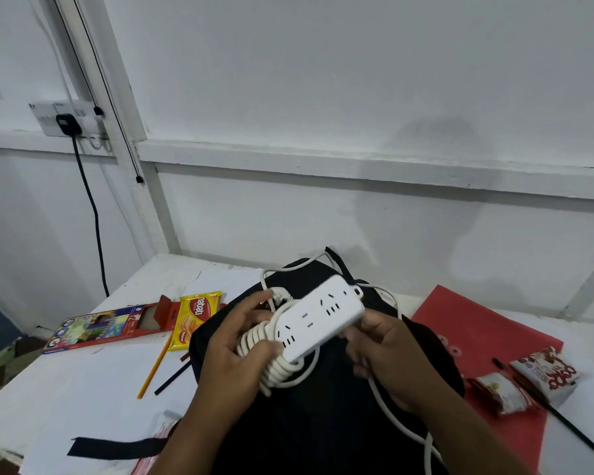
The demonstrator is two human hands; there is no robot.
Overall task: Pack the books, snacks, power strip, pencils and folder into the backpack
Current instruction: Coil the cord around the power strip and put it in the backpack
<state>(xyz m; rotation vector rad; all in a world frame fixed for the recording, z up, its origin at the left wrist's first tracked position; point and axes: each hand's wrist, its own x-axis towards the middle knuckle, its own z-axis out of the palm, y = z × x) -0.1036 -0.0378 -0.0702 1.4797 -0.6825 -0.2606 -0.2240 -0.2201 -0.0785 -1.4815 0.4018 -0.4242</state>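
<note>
Your left hand (235,341) grips the coiled white cord and your right hand (379,341) pinches the end of the power strip (319,318), held above the black backpack (309,413). Bare table (83,389) lies left. A yellow snack (196,315) reads "nabati"; right, the red folder (477,323) bears a packet (545,371).

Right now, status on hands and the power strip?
Left hand grips coiled cable. Right hand holds power strip above black backpack. Loose cable tail trails over the backpack, not yet packed.
</note>
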